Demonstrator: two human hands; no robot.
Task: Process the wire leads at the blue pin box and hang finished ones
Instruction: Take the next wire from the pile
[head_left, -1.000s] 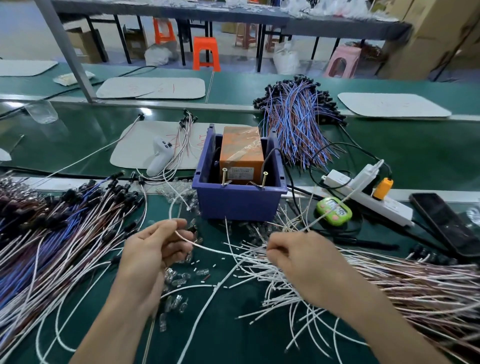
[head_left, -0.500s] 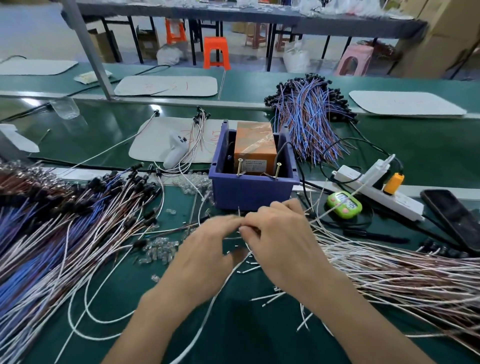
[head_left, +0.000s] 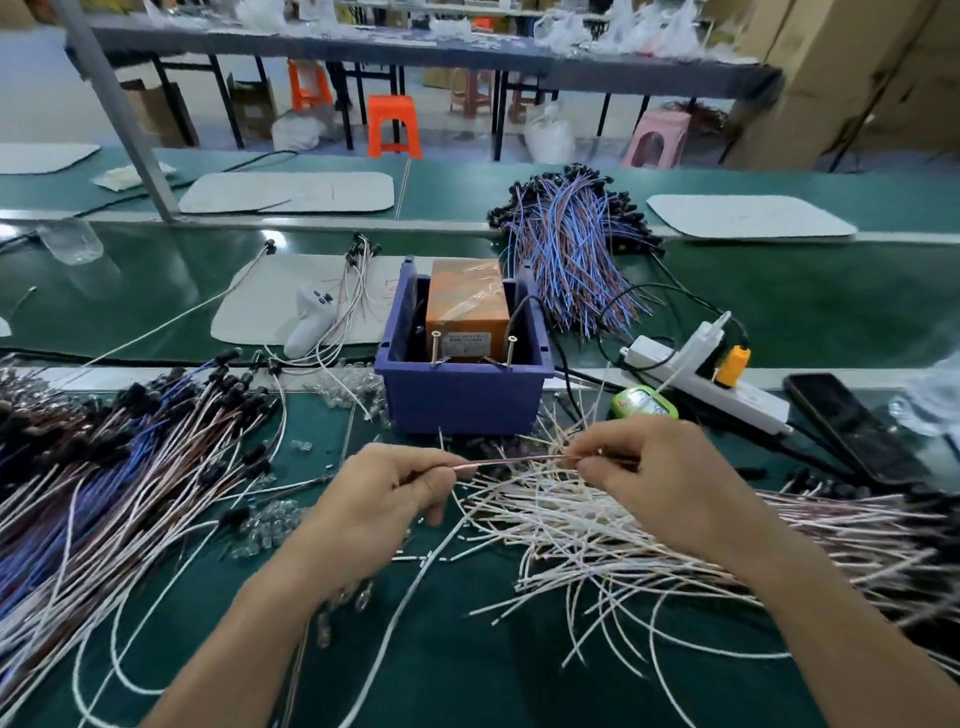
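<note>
Now the left grip (head_left: 384, 499) pinches one end of a thin pinkish wire lead (head_left: 514, 460) betw. thumb & forefinger. The right grip (head_left: 654, 467) pinches the same lead further right, so it is stretched almost level betw. both, just in front of the blue pin box (head_left: 462, 400) and above the green worktop (head_left: 467, 649).

Under the right grip lies a loose pile of white/pink leads (head_left: 597, 525), spreading to the right edge. Small clear parts (head_left: 270, 525) lie near the left wrist. Far left is a big bundle w/ black ends (head_left: 104, 467).

The box holds an orange block (head_left: 467, 306), and 2 pins (head_left: 435, 345) stand upright at its front rim. Behind it, to the right, is a blue/brown bundle (head_left: 571, 260). Right of the box are a small green device (head_left: 644, 402), a white power strip (head_left: 701, 379) and a dark phone (head_left: 852, 426).
</note>
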